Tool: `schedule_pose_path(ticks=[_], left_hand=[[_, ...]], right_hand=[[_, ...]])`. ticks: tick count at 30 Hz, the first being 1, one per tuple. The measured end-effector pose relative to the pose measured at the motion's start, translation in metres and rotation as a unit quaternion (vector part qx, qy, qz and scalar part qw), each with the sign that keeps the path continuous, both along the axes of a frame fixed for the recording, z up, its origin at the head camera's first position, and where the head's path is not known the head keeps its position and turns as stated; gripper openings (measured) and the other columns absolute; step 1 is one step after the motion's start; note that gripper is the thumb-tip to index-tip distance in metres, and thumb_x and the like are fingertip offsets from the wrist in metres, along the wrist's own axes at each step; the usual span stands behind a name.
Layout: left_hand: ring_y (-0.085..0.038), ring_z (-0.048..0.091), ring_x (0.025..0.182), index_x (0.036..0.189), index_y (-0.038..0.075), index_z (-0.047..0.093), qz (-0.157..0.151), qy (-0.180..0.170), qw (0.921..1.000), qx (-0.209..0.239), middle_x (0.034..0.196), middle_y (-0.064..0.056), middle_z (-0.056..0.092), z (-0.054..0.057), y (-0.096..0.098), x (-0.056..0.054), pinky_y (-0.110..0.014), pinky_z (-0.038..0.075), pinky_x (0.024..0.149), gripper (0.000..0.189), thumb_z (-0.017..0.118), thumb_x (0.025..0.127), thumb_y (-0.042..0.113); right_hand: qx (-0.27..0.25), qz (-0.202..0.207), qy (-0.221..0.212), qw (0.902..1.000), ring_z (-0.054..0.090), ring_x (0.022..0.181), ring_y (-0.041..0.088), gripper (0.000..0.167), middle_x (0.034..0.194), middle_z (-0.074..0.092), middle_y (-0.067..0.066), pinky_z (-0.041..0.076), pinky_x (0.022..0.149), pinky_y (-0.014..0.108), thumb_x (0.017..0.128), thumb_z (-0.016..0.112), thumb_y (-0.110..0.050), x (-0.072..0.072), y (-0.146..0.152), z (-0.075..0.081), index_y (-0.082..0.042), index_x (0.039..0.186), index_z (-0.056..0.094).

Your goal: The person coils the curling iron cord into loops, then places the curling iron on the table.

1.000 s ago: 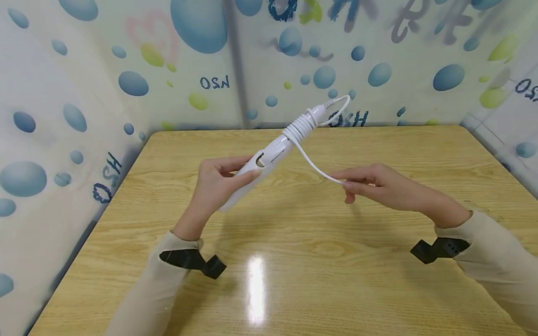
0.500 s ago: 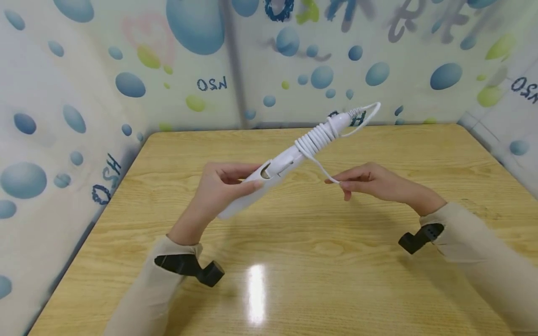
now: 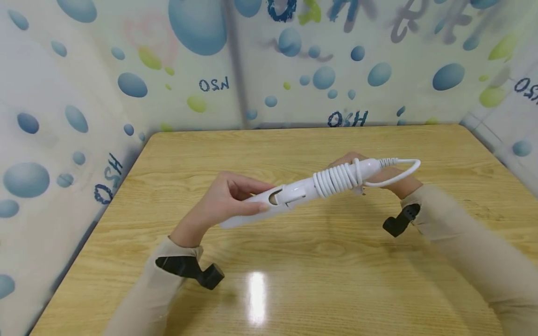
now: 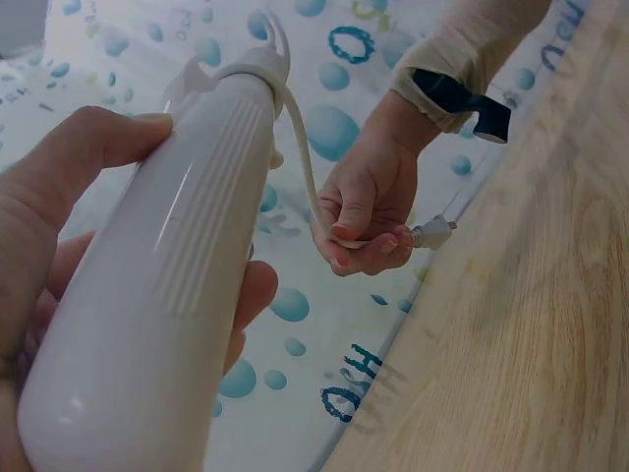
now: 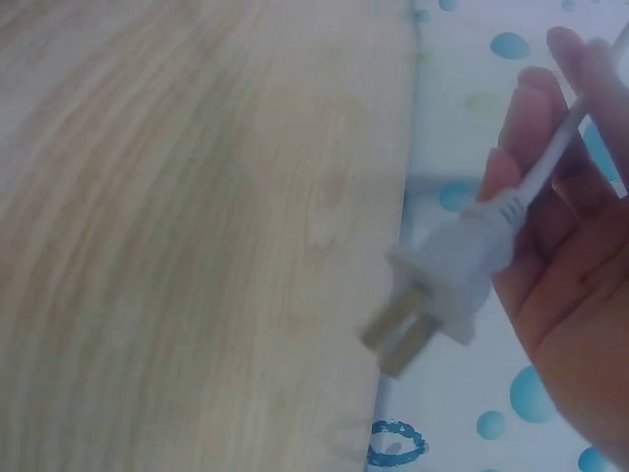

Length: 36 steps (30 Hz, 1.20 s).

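Observation:
My left hand (image 3: pixel 222 200) grips a long white hair iron (image 3: pixel 294 192) by its smooth rounded end, thumb along the near side. The iron is held above the table, almost level, with its corded end to the right. White power cord (image 3: pixel 336 180) is wound in several turns round that narrower end. Partly hidden behind the iron is my right hand (image 3: pixel 388 175). The left wrist view shows this right hand (image 4: pixel 369 192) pinching the cord's loose part between thumb and fingers. A two-pin plug (image 5: pixel 457 261) sticks out just past those fingers.
The wooden table (image 3: pixel 319 270) lies under both hands. Behind it and to the left rise walls (image 3: pixel 269 56) covered in blue and green drops. Each sleeve carries a black wrist camera, on the left (image 3: pixel 189 268) and on the right (image 3: pixel 401 220).
The iron's corded end has swung down and right, from a steep slant to nearly level. My right hand, earlier in front with the cord end, is now behind the wound part.

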<state>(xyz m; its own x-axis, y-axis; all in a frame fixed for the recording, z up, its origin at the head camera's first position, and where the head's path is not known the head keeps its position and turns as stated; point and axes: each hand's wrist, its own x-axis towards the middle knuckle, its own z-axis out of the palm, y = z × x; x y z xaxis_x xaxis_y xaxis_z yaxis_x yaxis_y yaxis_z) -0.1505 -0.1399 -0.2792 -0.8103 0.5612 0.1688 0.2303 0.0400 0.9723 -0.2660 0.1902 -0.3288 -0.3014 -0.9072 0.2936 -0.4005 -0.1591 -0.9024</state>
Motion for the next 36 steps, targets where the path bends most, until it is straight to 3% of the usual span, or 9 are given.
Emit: schedule_pose_path(ticks=[1, 4, 7, 9, 17, 20, 24, 28, 36], left_hand=[[-0.022, 0.066, 0.077, 0.109, -0.006, 0.065, -0.008, -0.003, 1.0000, -0.001, 0.097, -0.012, 0.068, -0.001, 0.000, 0.000, -0.032, 0.052, 0.063, 0.037, 0.075, 0.074, 0.003], [-0.025, 0.066, 0.076, 0.107, -0.006, 0.066, -0.036, 0.001, 0.9993, -0.006, 0.095, -0.014, 0.068, -0.003, -0.001, -0.001, -0.033, 0.052, 0.062, 0.035, 0.075, 0.075, 0.004], [-0.025, 0.066, 0.073, 0.107, -0.005, 0.067, -0.065, 0.016, 0.9976, -0.021, 0.094, -0.014, 0.068, -0.005, -0.001, -0.001, -0.034, 0.052, 0.060, 0.033, 0.074, 0.076, 0.004], [-0.023, 0.065, 0.070, 0.106, -0.003, 0.068, -0.078, 0.024, 0.9960, -0.036, 0.092, -0.012, 0.069, -0.006, 0.000, 0.000, -0.033, 0.052, 0.058, 0.032, 0.074, 0.076, 0.005], [-0.018, 0.063, 0.069, 0.107, -0.004, 0.067, -0.158, 0.000, 0.9852, -0.067, 0.092, -0.011, 0.069, -0.009, 0.008, 0.000, -0.031, 0.051, 0.059, 0.031, 0.071, 0.076, 0.001], [-0.017, 0.063, 0.070, 0.107, -0.005, 0.067, -0.166, 0.000, 0.9826, -0.082, 0.092, -0.010, 0.069, -0.010, 0.011, 0.000, -0.031, 0.051, 0.059, 0.032, 0.072, 0.076, 0.002], [-0.017, 0.063, 0.070, 0.105, -0.001, 0.069, -0.157, 0.005, 0.9814, -0.110, 0.091, -0.006, 0.069, -0.012, 0.015, 0.000, -0.030, 0.051, 0.059, 0.031, 0.074, 0.076, 0.005], [-0.014, 0.064, 0.070, 0.101, 0.005, 0.072, -0.132, 0.040, 0.9785, -0.154, 0.088, 0.000, 0.070, -0.016, 0.018, -0.002, -0.029, 0.051, 0.057, 0.027, 0.076, 0.075, 0.013], [-0.009, 0.063, 0.072, 0.099, 0.010, 0.073, -0.004, 0.066, 0.9699, -0.234, 0.089, 0.002, 0.069, -0.020, 0.021, -0.007, -0.028, 0.051, 0.058, 0.027, 0.076, 0.074, 0.020]], right_hand=[[-0.005, 0.012, 0.000, 0.9999, 0.059, 0.075, 0.016, 0.020, 0.096, 0.066, 0.009, 0.049, 0.062, 0.030, 0.093, 0.054, -0.010, -0.001, -0.002, 0.003, 0.000, 0.105, 0.066], [0.082, -0.033, -0.003, 0.9961, 0.060, 0.073, 0.012, 0.025, 0.103, 0.066, 0.009, 0.050, 0.059, 0.028, 0.093, 0.054, -0.010, 0.009, -0.009, 0.023, 0.001, 0.113, 0.064], [0.179, -0.082, -0.012, 0.9804, 0.055, 0.061, 0.012, 0.021, 0.088, 0.068, 0.008, 0.048, 0.054, 0.029, 0.092, 0.055, -0.010, 0.015, -0.014, 0.035, 0.001, 0.105, 0.068], [0.211, -0.086, -0.006, 0.9737, 0.055, 0.059, 0.018, 0.019, 0.078, 0.066, 0.011, 0.049, 0.055, 0.033, 0.091, 0.057, -0.008, 0.016, -0.017, 0.039, 0.002, 0.101, 0.069], [0.218, -0.045, -0.003, 0.9749, 0.050, 0.052, 0.015, 0.009, 0.066, 0.063, 0.005, 0.047, 0.051, 0.031, 0.084, 0.066, -0.006, 0.015, -0.025, 0.050, -0.002, 0.085, 0.073], [0.214, -0.046, 0.010, 0.9757, 0.044, 0.051, 0.012, 0.007, 0.064, 0.060, 0.004, 0.042, 0.048, 0.027, 0.083, 0.067, -0.006, 0.016, -0.028, 0.054, -0.002, 0.081, 0.073], [0.215, -0.062, 0.025, 0.9743, 0.040, 0.053, 0.009, 0.006, 0.064, 0.060, 0.005, 0.038, 0.049, 0.025, 0.082, 0.068, -0.007, 0.020, -0.031, 0.060, -0.004, 0.079, 0.073], [0.231, -0.085, 0.037, 0.9685, 0.042, 0.054, 0.008, 0.006, 0.067, 0.062, 0.006, 0.039, 0.052, 0.024, 0.081, 0.070, -0.011, 0.027, -0.034, 0.066, -0.006, 0.079, 0.072], [0.237, -0.125, 0.102, 0.9581, 0.050, 0.058, 0.008, 0.008, 0.075, 0.064, 0.002, 0.044, 0.055, 0.024, 0.085, 0.067, -0.014, 0.046, -0.038, 0.082, -0.008, 0.083, 0.070]])
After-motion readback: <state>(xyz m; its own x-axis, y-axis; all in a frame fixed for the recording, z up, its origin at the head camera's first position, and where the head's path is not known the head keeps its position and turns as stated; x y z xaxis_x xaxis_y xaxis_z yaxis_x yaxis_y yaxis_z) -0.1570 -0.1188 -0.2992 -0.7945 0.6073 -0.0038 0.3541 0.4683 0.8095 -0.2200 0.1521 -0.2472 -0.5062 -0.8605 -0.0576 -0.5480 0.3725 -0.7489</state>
